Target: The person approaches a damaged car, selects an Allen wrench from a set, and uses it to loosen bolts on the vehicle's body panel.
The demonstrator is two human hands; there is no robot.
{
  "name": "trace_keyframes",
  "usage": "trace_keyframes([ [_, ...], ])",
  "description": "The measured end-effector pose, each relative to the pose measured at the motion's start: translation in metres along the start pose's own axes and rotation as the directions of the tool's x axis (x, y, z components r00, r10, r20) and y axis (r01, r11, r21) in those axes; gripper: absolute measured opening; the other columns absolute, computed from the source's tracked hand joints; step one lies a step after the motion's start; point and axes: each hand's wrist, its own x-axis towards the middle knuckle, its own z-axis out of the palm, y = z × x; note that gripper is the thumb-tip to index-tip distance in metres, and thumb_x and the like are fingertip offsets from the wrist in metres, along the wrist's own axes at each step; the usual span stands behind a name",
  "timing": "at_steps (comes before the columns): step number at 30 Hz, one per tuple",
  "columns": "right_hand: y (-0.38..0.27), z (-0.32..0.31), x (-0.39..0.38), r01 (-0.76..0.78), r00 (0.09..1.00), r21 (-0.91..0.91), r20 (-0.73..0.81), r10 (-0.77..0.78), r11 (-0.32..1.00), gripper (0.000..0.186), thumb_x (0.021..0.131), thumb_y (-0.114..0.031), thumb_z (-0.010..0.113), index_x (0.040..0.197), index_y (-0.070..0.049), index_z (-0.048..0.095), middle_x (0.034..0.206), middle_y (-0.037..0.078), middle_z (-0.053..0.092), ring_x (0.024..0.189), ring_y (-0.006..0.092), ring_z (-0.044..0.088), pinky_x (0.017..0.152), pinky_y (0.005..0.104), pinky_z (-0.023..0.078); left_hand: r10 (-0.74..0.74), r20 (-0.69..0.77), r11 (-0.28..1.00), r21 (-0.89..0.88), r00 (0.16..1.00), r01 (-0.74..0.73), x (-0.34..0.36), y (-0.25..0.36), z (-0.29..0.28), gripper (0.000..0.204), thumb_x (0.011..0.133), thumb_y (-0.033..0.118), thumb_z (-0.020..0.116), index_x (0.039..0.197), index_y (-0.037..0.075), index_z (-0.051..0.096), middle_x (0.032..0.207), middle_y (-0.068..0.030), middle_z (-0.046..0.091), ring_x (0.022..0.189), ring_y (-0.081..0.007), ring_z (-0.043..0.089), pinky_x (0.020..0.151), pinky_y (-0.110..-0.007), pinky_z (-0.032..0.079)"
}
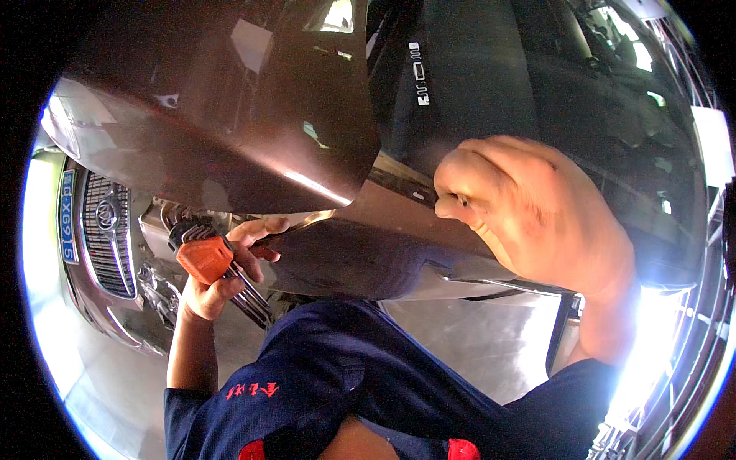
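Note:
A hex key set [205, 261] with an orange and black holder and several metal keys rests in my left hand [221, 285]. My thumb and some fingers close around it, while the index finger points out toward the brown fender [345, 249]. My right hand [529, 199] is raised near the lower corner of the windshield [475, 84], its fingers curled and pinched together. A small dark spot shows at the fingertips, but I cannot make out what they hold. Between the hands, the edge of a raised brown hood [307, 123] hangs over the fender.
On the left is a car front with a chrome grille [107, 230] and a blue plate [69, 215]. Exposed parts [157, 295] sit beside my left forearm. Below the car side lies the grey floor [475, 337]. Bright light glares at the right.

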Motion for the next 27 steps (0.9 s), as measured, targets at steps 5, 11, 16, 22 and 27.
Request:
trace_keyframes([
  [5,0.002,-0.005,0.011,-0.051,0.997,0.02,0.061,0.05,0.998,0.019,0.089,-0.019,0.068,0.086,-0.004,0.057,0.088,0.008,0.061,0.082,0.0322,0.064,0.072,0.0436,0.052,-0.039,0.003,0.998,0.042,0.999,0.039,0.001,0.001,-0.004,0.079,0.08,0.055,0.072,0.132,-0.004,0.063,0.152,-0.022,0.052,0.092,-0.0202,0.066,0.091,-0.041,0.054],
  [11,0.013,-0.01,0.021,-0.044,0.99,0.06,0.136,0.036,0.997,0.018,0.092,-0.02,0.068,0.089,-0.004,0.059,0.085,0.012,0.062,0.081,0.0365,0.065,0.07,0.0462,0.051,-0.026,0.002,0.998,0.048,1.0,0.026,0.0,0.004,-0.003,0.068,0.081,0.052,0.073,0.118,-0.004,0.068,0.151,-0.0242,0.052,0.1,-0.0231,0.067,0.092,-0.042,0.054],
  [16,0.024,-0.018,0.036,-0.061,0.971,0.073,0.235,0.042,0.995,0.024,0.097,-0.025,0.066,0.097,-0.002,0.064,0.091,0.017,0.068,0.091,0.0404,0.066,0.079,0.0485,0.052,0.002,0.006,1.0,0.019,1.0,-0.002,0.001,0.007,-0.001,0.053,0.082,0.049,0.073,0.098,-0.002,0.067,0.151,-0.0268,0.051,0.119,-0.0308,0.063,0.093,-0.044,0.053],
  [22,0.032,-0.023,0.05,-0.067,0.951,0.081,0.306,0.039,0.994,0.024,0.099,-0.025,0.063,0.104,-0.002,0.067,0.094,0.02,0.07,0.1,0.0405,0.065,0.086,0.049,0.053,-0.012,-0.008,1.0,0.016,1.0,0.012,0.004,0.008,0.002,0.051,0.085,0.047,0.072,0.093,-0.002,0.066,0.149,-0.028,0.052,0.129,-0.0349,0.057,0.094,-0.045,0.053],
  [27,0.04,-0.013,0.056,0.062,0.981,0.073,0.182,-0.075,0.995,0.03,0.1,-0.026,0.061,0.095,0.002,0.069,0.091,0.025,0.07,0.094,0.0442,0.068,0.085,0.0511,0.054,0.038,0.025,0.997,0.064,0.999,-0.04,0.007,0.007,0.003,0.048,0.089,0.048,0.069,0.091,0.0,0.065,0.148,-0.0291,0.052,0.128,-0.0358,0.059,0.096,-0.047,0.053],
])
